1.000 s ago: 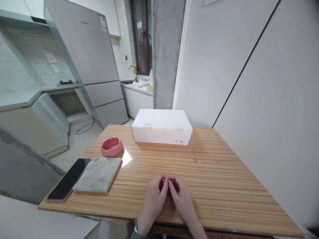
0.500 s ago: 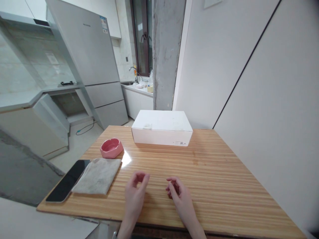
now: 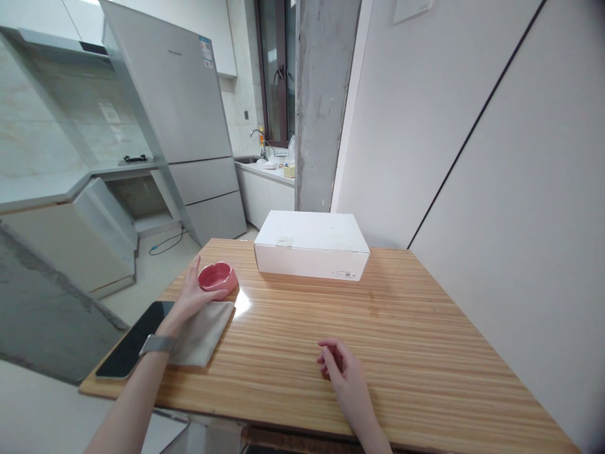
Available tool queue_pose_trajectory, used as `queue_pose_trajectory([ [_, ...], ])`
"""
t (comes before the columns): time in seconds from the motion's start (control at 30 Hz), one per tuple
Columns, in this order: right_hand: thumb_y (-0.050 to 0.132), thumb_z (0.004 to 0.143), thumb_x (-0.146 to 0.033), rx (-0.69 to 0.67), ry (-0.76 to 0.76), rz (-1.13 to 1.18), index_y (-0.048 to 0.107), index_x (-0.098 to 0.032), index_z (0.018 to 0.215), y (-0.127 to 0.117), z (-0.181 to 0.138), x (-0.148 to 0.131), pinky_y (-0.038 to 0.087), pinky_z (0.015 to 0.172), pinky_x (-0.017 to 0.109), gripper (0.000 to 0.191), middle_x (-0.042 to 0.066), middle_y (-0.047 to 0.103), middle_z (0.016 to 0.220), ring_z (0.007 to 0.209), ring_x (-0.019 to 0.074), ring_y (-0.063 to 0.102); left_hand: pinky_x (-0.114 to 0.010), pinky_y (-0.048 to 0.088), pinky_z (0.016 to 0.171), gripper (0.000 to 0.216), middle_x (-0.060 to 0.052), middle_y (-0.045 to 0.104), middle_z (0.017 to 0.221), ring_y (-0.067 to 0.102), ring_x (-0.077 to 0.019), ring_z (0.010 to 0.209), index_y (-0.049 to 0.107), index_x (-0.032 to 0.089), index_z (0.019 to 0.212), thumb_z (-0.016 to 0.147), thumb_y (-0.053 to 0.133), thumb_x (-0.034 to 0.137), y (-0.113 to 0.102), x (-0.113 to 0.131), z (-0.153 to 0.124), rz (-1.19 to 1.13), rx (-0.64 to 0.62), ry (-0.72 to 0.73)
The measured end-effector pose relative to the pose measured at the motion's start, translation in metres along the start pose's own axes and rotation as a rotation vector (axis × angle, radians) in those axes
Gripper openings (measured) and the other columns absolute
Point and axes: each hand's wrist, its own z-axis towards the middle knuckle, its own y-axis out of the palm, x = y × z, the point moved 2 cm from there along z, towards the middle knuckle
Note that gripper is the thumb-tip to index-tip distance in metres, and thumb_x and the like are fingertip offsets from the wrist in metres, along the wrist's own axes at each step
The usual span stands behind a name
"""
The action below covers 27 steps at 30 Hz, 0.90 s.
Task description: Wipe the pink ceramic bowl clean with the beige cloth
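Pink bowl upright, mouth upward, long axis unclear. Left hand beside it, fingers spread; right hand curled over counter, pinch unclear.

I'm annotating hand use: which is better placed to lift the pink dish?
Likely the left grip: it is spread around part of the pink dish, while the right grip is much farther away.

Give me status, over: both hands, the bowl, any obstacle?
Left hand spread at upright bowl, contact unclear. Right hand half-curled over table. Cloth near bowl; nothing seen blocking.
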Motion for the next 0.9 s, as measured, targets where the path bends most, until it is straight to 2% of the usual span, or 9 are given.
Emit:
queue_pose_trajectory([
  [0.17,0.057,0.084,-0.06,0.002,0.005,-0.009,0.067,-0.019,0.091,-0.001,0.0,0.002,0.049,0.056,0.029,0.043,0.005,0.065,0.068,0.06,0.0187,0.061,-0.047,0.036,0.108,0.116,-0.021,0.044,0.143,0.049,-0.0329,0.127,0.025,0.013,0.146,0.051,0.086,0.04,0.011,-0.005,0.004,-0.115,-0.02,-0.115],
  [0.3,0.056,0.085,-0.059,-0.013,0.018,0.004,0.066,-0.019,0.093,-0.002,0.0,0.005,0.049,0.057,0.029,0.043,0.005,0.065,0.069,0.061,0.0181,0.061,-0.049,0.042,0.102,0.103,-0.019,0.06,0.129,0.058,-0.0333,0.116,0.037,0.012,0.139,0.052,0.086,0.039,0.011,-0.002,0.004,-0.088,0.01,-0.15],
  [0.43,0.056,0.086,-0.059,-0.022,0.026,0.006,0.065,-0.018,0.094,-0.001,0.001,0.006,0.048,0.058,0.03,0.042,0.005,0.065,0.071,0.062,0.0182,0.06,-0.047,0.045,0.099,0.094,-0.018,0.063,0.125,0.059,-0.0345,0.115,0.046,0.012,0.133,0.053,0.085,0.043,0.01,0.012,-0.001,0.032,0.045,-0.119],
  [0.57,0.055,0.086,-0.057,-0.029,0.022,0.006,0.065,-0.018,0.094,-0.001,0.0,0.005,0.048,0.058,0.03,0.041,0.005,0.064,0.071,0.063,0.0182,0.06,-0.049,0.045,0.1,0.096,-0.017,0.061,0.128,0.058,-0.0352,0.117,0.043,0.011,0.135,0.055,0.084,0.045,0.016,0.033,-0.01,0.018,0.087,-0.104],
  [0.7,0.055,0.086,-0.059,-0.032,0.03,0.023,0.065,-0.018,0.094,-0.001,0.0,0.004,0.047,0.058,0.03,0.042,0.005,0.064,0.071,0.063,0.0183,0.059,-0.044,0.047,0.1,0.096,-0.015,0.062,0.127,0.061,-0.0294,0.113,0.041,0.013,0.137,0.056,0.086,0.037,0.037,0.057,-0.024,-0.249,0.047,-0.123],
  [0.9,0.056,0.084,-0.061,-0.021,0.052,0.053,0.065,-0.018,0.093,0.0,0.001,0.006,0.047,0.057,0.029,0.045,0.004,0.064,0.07,0.061,0.0175,0.059,-0.041,0.047,0.1,0.093,-0.012,0.064,0.125,0.062,-0.0272,0.114,0.05,0.018,0.131,0.048,0.091,0.029,0.091,0.105,-0.052,-0.52,-0.107,-0.134],
])
